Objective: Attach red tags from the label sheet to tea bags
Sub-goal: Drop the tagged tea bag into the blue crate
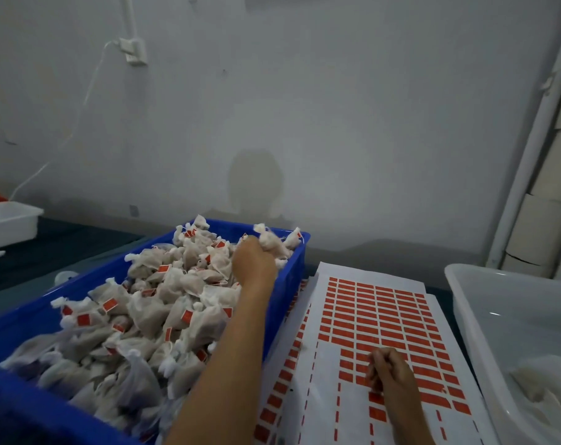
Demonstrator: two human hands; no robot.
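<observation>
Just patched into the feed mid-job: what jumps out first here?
The blue crate at left, heaped with white tea bags, many red-tagged; the left hand grips one at its far end. Beside it on the right lies the label sheet with rows of red tags, where the right hand is picking.

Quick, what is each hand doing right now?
Left hand: gripping a white mesh tea bag in the blue plastic crate.
Right hand: fingers curled on the red-tag label sheet.

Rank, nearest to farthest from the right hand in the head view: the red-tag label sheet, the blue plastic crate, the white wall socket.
1. Red-tag label sheet, directly under the right hand.
2. Blue plastic crate, to its left.
3. White wall socket, high on the far wall.
</observation>
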